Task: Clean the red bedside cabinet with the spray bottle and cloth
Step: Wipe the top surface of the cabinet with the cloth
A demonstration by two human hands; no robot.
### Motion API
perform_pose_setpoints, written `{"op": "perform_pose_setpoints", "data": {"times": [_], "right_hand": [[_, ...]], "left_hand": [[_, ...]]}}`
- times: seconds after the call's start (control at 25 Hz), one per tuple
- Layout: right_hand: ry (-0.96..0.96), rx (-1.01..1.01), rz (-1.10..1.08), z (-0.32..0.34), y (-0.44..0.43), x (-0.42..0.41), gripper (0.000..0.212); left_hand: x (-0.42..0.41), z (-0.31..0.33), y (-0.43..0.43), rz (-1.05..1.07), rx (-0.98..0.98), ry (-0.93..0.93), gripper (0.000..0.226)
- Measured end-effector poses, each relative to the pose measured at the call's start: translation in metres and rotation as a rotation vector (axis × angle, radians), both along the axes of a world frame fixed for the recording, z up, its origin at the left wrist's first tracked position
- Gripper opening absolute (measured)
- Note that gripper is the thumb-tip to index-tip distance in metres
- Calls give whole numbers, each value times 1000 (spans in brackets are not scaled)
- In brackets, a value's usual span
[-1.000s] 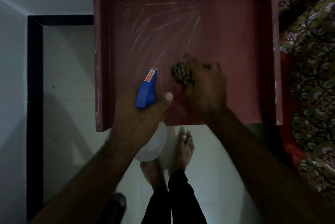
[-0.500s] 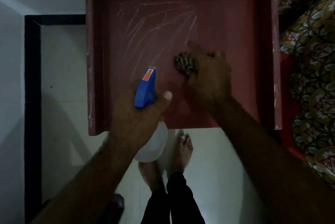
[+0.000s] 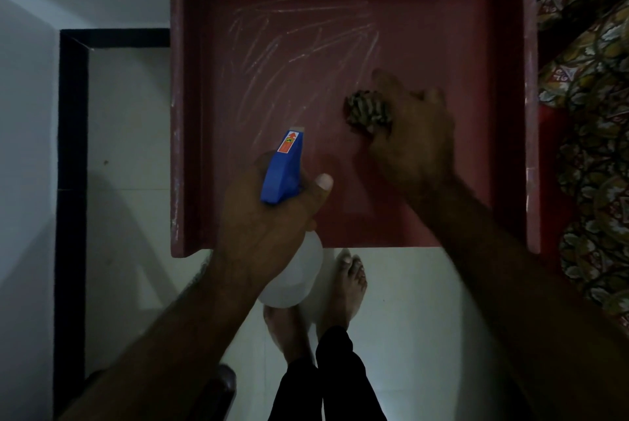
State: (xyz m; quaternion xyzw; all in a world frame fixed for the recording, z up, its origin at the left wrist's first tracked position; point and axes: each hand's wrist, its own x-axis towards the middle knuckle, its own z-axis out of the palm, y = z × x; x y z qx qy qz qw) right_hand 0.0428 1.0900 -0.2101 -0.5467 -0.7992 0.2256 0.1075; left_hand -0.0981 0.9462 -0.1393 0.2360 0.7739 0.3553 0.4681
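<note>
Over the sunken top of the red bedside cabinet (image 3: 442, 29), the one with a raised rim on its left, back and right sides, you've got both hands busy. Your left hand (image 3: 269, 223) is wrapped round the neck of the spray bottle with the blue trigger head and cloudy white plastic body (image 3: 282, 168). The thumb lies along the right side of the head and the nozzle points out across the cabinet. The bottle's body hangs past the open front edge, above your bare feet (image 3: 350, 277) on the white tiled floor (image 3: 129, 114).

Your right hand (image 3: 415, 138) has a wadded-up brown-and-cream patterned cloth (image 3: 367, 112) bunched in its fingers, pressed onto the surface right of centre. Whitish streaks (image 3: 299, 46) fan across the red top, left of and beyond the cloth. A floral-patterned bedspread (image 3: 595, 80) runs along the cabinet's right side, and a black floor border (image 3: 71, 148) sits off to the left.
</note>
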Motion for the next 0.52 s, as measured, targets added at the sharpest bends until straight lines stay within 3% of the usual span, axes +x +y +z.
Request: {"op": "perform_pose_setpoints", "data": {"times": [0.24,0.36,0.52], "right_hand": [[63,10,-2,-3,-49,29,75],[-15,0,-28,-13,-12,33,69],[1,-26,-243,-17,42,15,62]], "left_hand": [[0,6,10,3,22,6,29],[-4,7,14,-11,27,17,27],[-7,8,18,-16,42,15,30]]}}
